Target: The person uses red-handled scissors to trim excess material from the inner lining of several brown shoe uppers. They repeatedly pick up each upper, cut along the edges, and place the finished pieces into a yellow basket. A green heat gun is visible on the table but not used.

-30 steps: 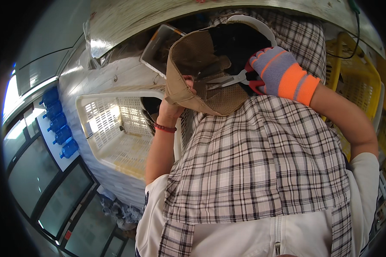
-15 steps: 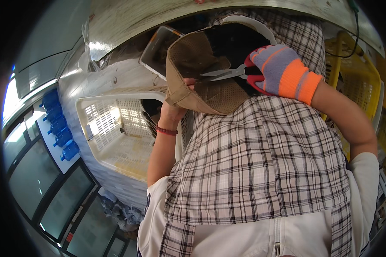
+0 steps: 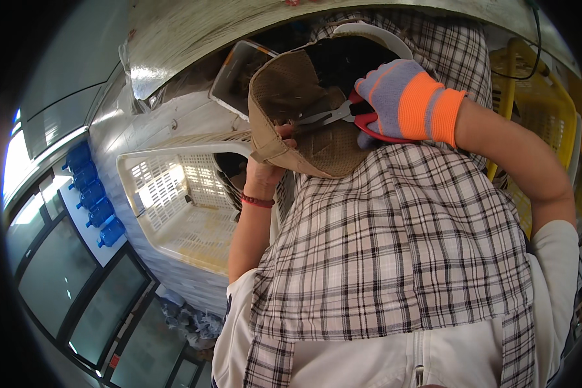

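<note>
A tan mesh cap [image 3: 284,77] with a black part inside is held upturned above my lap, its hollow facing me. My bare left hand [image 3: 263,174], with a red bracelet at the wrist, grips the cap's left edge; its fingertips curl over the rim into the hollow. In the grey and orange glove, my right hand [image 3: 404,100] is closed around red-handled scissors [image 3: 333,116]. Their metal blades lie inside the cap and point toward my left fingertips. What lies between the blade tips is too small to make out.
A white plastic basket [image 3: 174,249] stands at my left, with a dark item inside. Next to the cap is a grey bin [image 3: 229,81] under the table edge [image 3: 207,48]. At right stands a yellow basket [image 3: 549,110] below a hanging dark cable [image 3: 538,45]. Blue water bottles [image 3: 90,194] line the far left.
My right hand and the scissors have moved left, with the blades a little farther toward my left fingertips. The cap and my left hand stay nearly in place.
</note>
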The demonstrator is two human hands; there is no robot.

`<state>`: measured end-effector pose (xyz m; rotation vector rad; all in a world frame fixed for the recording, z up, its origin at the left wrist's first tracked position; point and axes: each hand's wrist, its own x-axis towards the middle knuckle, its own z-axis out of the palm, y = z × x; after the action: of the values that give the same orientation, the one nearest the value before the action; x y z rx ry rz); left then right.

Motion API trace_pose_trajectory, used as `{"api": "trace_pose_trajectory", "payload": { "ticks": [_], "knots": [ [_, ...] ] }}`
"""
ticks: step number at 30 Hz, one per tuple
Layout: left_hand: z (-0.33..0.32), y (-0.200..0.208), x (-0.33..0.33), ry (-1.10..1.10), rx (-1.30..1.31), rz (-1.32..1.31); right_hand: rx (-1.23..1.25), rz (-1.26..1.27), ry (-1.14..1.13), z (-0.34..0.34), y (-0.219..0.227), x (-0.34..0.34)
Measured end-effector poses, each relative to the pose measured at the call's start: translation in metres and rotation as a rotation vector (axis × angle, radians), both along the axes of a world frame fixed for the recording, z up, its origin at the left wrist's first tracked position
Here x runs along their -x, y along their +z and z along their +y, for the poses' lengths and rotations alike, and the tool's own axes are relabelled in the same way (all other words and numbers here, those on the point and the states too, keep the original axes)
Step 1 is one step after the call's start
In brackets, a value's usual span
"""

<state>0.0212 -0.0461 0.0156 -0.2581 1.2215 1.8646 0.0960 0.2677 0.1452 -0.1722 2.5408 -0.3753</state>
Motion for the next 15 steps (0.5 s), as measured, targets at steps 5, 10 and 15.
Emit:
{"api": "trace_pose_trajectory", "payload": {
  "ticks": [5, 10, 15],
  "knots": [
    [0.001, -0.002, 0.0, 0.002, -0.003, -0.014, -0.029, 0.008, 0.046, -0.004, -0.002, 0.003],
    [0.0, -0.005, -0.001, 0.01, -0.04, -0.036, -0.047, -0.077, 0.044, -0.006, 0.0, 0.007],
    [-0.004, -0.011, -0.001, 0.002, -0.052, -0.022, -0.029, -0.085, 0.041, -0.006, 0.002, 0.005]
  ]
}}
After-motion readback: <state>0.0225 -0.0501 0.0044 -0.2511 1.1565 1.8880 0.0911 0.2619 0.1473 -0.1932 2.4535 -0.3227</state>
